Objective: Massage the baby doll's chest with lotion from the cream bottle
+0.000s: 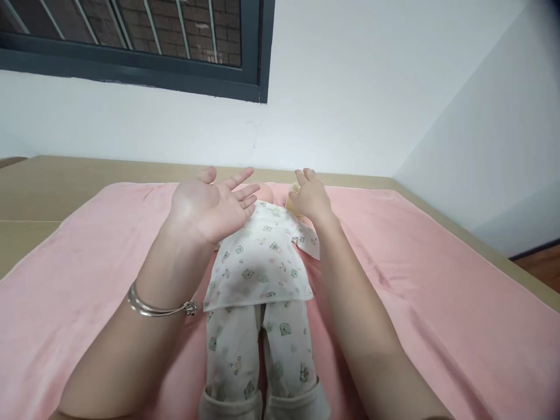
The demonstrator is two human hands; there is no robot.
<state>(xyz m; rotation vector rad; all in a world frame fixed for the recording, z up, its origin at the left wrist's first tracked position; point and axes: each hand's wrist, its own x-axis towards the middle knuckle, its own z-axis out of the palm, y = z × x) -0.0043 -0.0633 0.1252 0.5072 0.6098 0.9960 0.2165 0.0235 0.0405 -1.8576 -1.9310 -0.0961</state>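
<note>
- On the pink blanket (pixel 459 280), a printed pajama top (pixel 260 268) lies above matching pajama trousers (pixel 231 356), its hem overlapping the waist; the turned-up cuffs (pixel 300 402) reach the bottom edge of the view.
- At the neck end, a rounded pinkish form (pixel 265 193) shows beside the left fingers, mostly hidden.
- Over the top's left shoulder, the left hand (pixel 205 207) is palm up, fingers loosely spread, with nothing visible in its grasp; silver bangles (pixel 157 312) circle that wrist.
- Near the other shoulder, the right hand (pixel 311 198) shows its back, beside and partly covering a yellowish, bottle-like container (pixel 289 205); I cannot tell whether the fingers grip it, nor what it contains.
- Just beneath that hand, a short sleeve (pixel 308 240) spreads outward.
- Behind the blanket, a beige padded surface (pixel 87 166) meets the white wall (pixel 350 87), where a dark window frame (pixel 251 46) encloses barred glass.
</note>
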